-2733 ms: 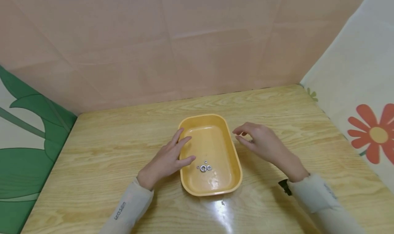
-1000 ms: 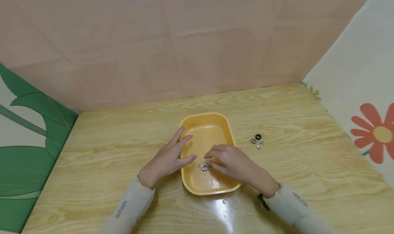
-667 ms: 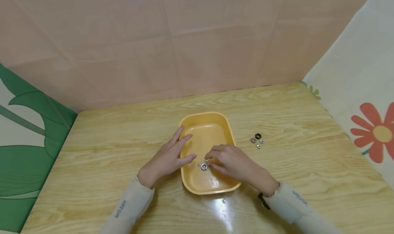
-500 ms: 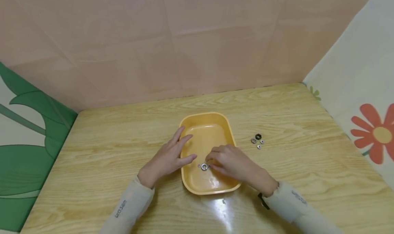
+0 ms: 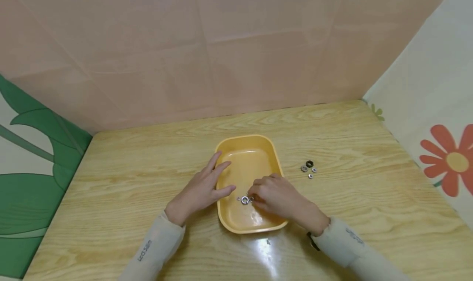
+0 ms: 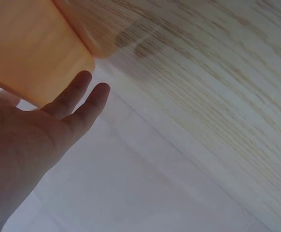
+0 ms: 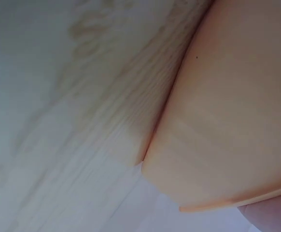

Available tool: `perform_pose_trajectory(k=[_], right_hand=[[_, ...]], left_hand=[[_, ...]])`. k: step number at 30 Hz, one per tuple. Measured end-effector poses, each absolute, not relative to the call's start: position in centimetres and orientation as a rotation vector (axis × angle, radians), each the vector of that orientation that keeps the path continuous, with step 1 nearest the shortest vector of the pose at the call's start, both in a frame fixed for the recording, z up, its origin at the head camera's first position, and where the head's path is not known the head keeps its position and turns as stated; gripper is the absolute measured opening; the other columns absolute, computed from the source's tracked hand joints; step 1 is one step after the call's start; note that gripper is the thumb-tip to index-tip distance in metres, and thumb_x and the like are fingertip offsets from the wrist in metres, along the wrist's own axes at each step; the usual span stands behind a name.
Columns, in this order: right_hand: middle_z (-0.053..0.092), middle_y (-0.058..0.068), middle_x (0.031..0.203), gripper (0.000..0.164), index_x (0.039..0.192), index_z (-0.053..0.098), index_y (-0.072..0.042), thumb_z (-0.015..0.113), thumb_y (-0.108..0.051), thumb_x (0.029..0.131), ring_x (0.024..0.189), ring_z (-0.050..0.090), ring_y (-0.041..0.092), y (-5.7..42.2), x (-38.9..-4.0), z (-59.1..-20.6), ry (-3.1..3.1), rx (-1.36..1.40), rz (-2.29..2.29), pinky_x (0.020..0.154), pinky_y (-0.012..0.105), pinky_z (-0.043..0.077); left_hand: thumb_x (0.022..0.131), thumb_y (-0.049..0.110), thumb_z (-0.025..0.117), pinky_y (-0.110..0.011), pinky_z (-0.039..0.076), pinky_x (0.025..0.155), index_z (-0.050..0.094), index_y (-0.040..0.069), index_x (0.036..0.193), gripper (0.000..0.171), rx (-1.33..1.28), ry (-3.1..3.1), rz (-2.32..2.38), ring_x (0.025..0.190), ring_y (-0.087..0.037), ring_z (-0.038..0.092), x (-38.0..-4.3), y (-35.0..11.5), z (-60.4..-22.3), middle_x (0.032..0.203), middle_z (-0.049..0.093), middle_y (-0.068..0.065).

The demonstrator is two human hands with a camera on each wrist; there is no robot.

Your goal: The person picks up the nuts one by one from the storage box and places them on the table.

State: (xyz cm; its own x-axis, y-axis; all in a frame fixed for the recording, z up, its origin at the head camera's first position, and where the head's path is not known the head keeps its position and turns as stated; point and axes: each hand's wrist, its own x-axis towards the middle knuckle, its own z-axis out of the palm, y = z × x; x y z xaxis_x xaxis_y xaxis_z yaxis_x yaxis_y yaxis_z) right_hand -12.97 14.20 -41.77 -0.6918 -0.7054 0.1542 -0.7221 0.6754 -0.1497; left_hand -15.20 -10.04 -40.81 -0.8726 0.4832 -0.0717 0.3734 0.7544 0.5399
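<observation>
A yellow plastic tray point(image 5: 252, 232) stands on the wooden table. My left hand point(image 5: 197, 194) rests at its left rim with fingers spread, thumb and fingertips reaching over the inside; the left wrist view shows these fingers point(image 6: 85, 111) against the tray's outer wall. My right hand point(image 5: 275, 196) is down inside the tray, fingers bent close to the floor. By its fingertips lie a large steel nut point(image 5: 245, 200), a smaller nut point(image 5: 251, 199) and a tiny nut point(image 5: 238, 199). Another tiny nut point(image 5: 247, 192) is barely visible at the fingertips; whether they pinch it is hidden.
On the table right of the tray sit a black nut point(image 5: 309, 164), a steel nut point(image 5: 304, 168) and two small nuts point(image 5: 310, 176). A pink sheet point(image 5: 207, 59) hangs behind the table, with a flowered sheet point(image 5: 425, 108) along the right side.
My right hand has come from the nuts on the table into the tray. Over the last half second its fingers have curled in more. The left hand stays at the rim.
</observation>
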Motion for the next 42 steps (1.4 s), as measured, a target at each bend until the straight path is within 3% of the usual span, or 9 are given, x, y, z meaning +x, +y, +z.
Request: perform_pose_trajectory(k=[16, 32, 42], right_hand=[[0.067, -0.009, 0.083, 0.005, 0.089, 0.077, -0.025, 0.073, -0.024, 0.086, 0.078, 0.064, 0.012, 13.95, -13.00, -41.81, -2.801, 1.164, 0.197, 0.078, 0.035, 0.050], [0.062, -0.010, 0.071, 0.004, 0.078, 0.065, -0.021, 0.069, -0.019, 0.077, 0.065, 0.056, 0.008, 13.96, -13.17, -41.82, -2.815, 1.116, 0.319, 0.069, 0.032, 0.048], [0.063, -0.011, 0.072, 0.007, 0.079, 0.064, -0.021, 0.071, -0.019, 0.076, 0.061, 0.053, 0.006, 13.87, -13.23, -41.77, -2.822, 1.101, 0.388, 0.066, 0.031, 0.047]], left_hand=[[0.094, 0.052, 0.061, -0.057, 0.040, 0.108, 0.036, 0.019, 0.153, 0.072, 0.682, 2.751, 0.781, 0.125, -0.038, 0.055, -15.37, -10.00, -40.84, 0.168, 0.006, -0.007], [0.094, 0.052, 0.062, -0.057, 0.040, 0.109, 0.037, 0.019, 0.153, 0.072, 0.698, 2.773, 0.763, 0.129, -0.041, 0.052, -15.36, -10.05, -40.94, 0.168, 0.008, -0.008], [0.094, 0.053, 0.061, -0.056, 0.038, 0.111, 0.036, 0.020, 0.154, 0.073, 0.685, 2.756, 0.767, 0.134, -0.043, 0.047, -15.37, -10.11, -40.96, 0.169, 0.006, -0.006]])
